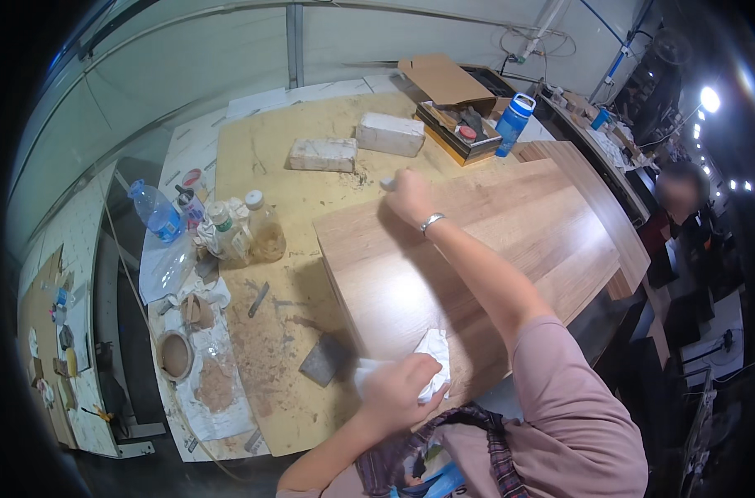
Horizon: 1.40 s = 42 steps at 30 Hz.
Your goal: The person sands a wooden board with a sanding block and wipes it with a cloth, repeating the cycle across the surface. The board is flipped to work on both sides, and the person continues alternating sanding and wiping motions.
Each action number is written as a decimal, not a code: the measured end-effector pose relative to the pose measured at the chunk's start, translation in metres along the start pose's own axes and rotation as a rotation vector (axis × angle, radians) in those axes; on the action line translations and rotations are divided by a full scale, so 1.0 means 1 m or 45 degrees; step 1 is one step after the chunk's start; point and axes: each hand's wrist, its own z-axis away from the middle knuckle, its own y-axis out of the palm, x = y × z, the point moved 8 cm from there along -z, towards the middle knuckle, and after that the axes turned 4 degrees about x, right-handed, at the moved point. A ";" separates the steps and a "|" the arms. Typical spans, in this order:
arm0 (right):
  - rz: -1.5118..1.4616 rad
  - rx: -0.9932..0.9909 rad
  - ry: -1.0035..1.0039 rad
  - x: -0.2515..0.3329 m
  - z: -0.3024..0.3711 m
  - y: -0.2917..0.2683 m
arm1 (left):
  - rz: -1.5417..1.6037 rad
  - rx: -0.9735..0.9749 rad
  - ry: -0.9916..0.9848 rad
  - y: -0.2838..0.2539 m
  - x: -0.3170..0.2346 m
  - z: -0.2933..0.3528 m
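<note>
The left hand (401, 388), at the lower centre of the frame, clutches a crumpled, soft white wad (435, 353) over the near edge of a wood-grain board (518, 207). The right hand (411, 199), at upper centre, is curled at the board's far edge around a small pale piece (387, 184), too small to identify. The smooth, flat board spans the centre to the right, its brown streaked face glossy with reflected light. Left of it, on the scuffed, dust-smeared yellowish sheet (299, 241), lie a flat dark-grey square block (323, 359) and a thin grey strip (259, 300). Farther out, two whitish oblong blocks (323, 155) and an open cardboard box (454, 149) sit at upper centre; clear plastic bottles (266, 236) and a round bowl (176, 355) of brown matter stand at left.
</note>
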 end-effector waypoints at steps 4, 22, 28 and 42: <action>-0.178 -0.029 -0.293 0.060 0.031 0.046 | 0.023 0.020 -0.027 0.002 0.002 -0.003; 0.054 -0.224 -0.257 -0.102 -0.010 -0.036 | -0.026 0.021 -0.116 0.016 0.008 0.001; 0.095 -0.328 -0.045 -0.279 -0.059 -0.103 | -0.185 -0.083 -0.550 0.005 0.010 0.007; 0.133 -0.239 -0.102 -0.440 -0.118 -0.184 | -0.442 0.113 -0.978 0.132 0.012 -0.128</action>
